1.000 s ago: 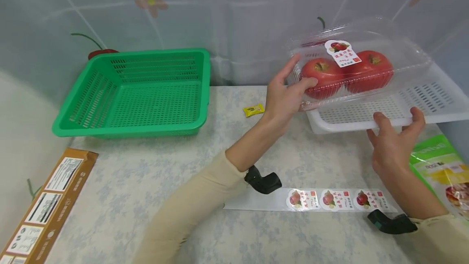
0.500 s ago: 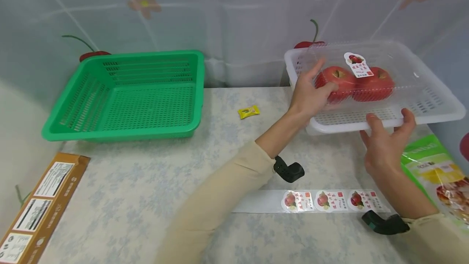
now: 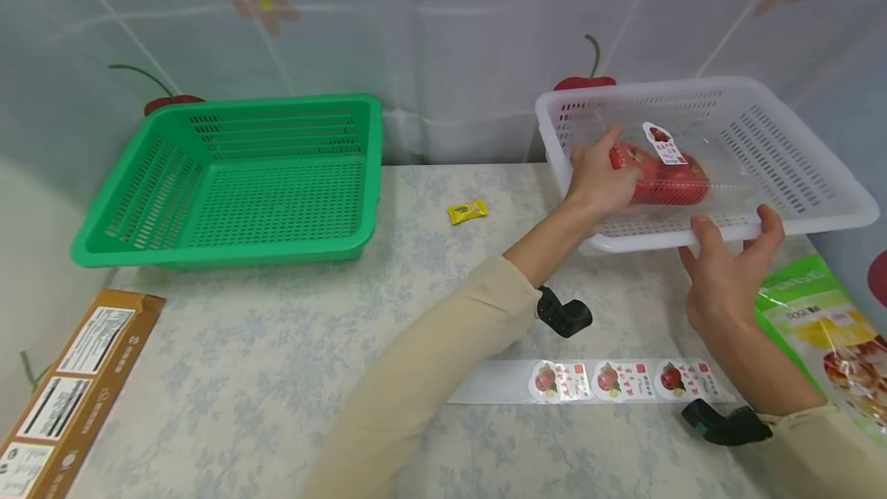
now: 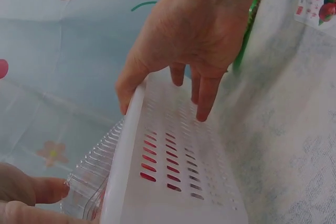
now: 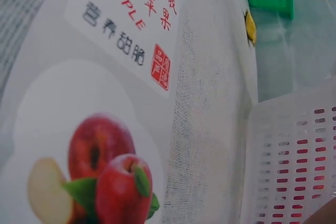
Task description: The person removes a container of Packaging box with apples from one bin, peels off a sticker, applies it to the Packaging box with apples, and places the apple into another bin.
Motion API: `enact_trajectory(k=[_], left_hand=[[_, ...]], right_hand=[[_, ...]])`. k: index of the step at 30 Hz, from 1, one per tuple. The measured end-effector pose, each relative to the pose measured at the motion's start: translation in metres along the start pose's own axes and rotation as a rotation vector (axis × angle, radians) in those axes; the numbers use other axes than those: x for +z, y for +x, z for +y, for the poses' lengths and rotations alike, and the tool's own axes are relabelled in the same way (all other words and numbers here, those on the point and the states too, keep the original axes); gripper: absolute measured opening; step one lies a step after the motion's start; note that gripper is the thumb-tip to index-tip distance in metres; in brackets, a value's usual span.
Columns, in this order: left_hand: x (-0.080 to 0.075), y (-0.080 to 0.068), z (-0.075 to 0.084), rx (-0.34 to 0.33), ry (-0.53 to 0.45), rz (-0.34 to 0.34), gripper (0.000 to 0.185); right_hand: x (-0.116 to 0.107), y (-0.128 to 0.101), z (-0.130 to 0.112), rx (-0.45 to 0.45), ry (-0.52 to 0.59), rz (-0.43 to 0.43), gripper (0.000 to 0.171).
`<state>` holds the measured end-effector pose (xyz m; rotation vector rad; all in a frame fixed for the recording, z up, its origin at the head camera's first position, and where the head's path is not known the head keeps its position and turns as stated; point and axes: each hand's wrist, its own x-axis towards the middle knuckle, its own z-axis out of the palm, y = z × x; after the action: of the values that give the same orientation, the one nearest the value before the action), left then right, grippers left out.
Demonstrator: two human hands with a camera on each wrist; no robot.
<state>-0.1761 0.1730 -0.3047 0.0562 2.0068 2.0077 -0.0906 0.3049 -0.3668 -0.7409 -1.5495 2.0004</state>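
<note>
Landmark: white basket (image 3: 797,206), on the desk (image 3: 277,345) at the back right.
Sticker strip (image 3: 610,381): on the desk, well in front of the white basket, between the two forearms.
Snack bag (image 3: 825,329): front right of the white basket.
Right hand (image 3: 724,279): at the white basket's front rim, thumb over it and fingers beneath; it holds the rim.
Left hand (image 3: 599,179): inside the white basket's left end, fingers curved around the apple box.
Apple box (image 3: 668,168): clear, two red apples inside, down in the white basket.
Candy (image 3: 467,211): left of the white basket.
Green basket (image 3: 229,183): far left of the white basket.
</note>
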Motion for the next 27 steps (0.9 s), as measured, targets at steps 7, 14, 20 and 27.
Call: enact_trajectory(k=[7, 14, 20, 27], left_hand=[[0.004, 0.002, 0.001, -0.05, 0.106, 0.0, 0.069], [0.008, 0.003, 0.003, -0.069, 0.395, 0.001, 0.084], [0.011, 0.004, 0.002, -0.101, 0.383, 0.005, 0.085], [0.014, 0.003, 0.001, -0.125, 0.343, 0.038, 0.083]], right_hand=[[0.001, 0.0, -0.001, 0.001, -0.012, 0.006, 0.068], [0.0, 0.0, -0.001, 0.004, -0.043, 0.007, 0.068], [-0.001, 0.0, -0.001, -0.007, -0.057, 0.002, 0.066], [-0.002, -0.001, 0.0, 0.001, -0.059, -0.003, 0.069]])
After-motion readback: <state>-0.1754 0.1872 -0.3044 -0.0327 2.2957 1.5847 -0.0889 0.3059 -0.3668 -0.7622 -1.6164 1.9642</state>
